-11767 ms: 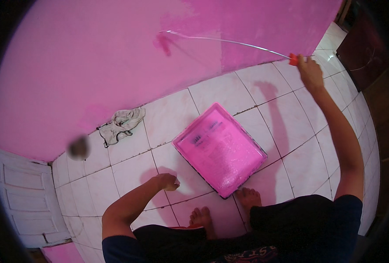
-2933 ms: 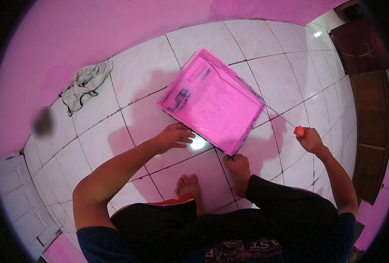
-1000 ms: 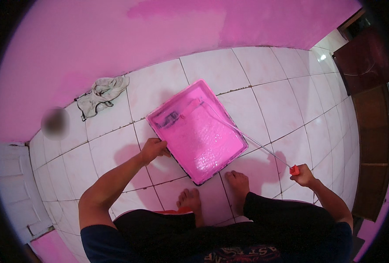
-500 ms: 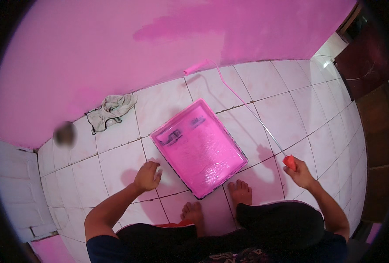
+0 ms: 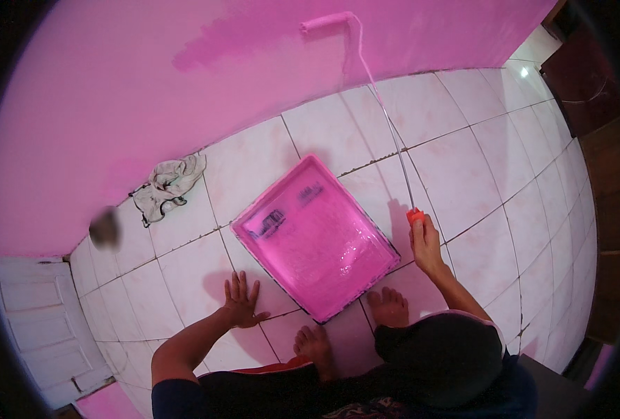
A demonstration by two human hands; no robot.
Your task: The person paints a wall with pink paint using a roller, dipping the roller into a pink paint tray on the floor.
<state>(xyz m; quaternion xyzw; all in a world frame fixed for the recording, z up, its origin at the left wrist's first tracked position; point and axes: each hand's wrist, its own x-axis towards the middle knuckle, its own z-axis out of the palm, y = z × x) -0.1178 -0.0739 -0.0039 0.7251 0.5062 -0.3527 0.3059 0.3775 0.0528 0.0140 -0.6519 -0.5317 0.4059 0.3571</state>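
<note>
My right hand is closed round the red grip of a paint roller, right of the tray. Its thin frame reaches away to the wall, where the pink-covered roller sleeve is at the darker painted patch; whether it touches cannot be made out. Between my hands a paint tray full of wet pink paint rests on the tiles, with dark bare spots showing toward its far end. Left of the tray, my left hand is open with fingers spread, holding nothing, over the tiled floor.
The pink wall runs along the far side, with a darker pink area at upper right. A crumpled pale cloth lies at its foot, beside a blurred dark round thing. A white door stands left; brown furniture right.
The roller has risen from near the floor edge up onto the wall area. My right hand has moved left and away from me. The left hand's fingers have spread out.
</note>
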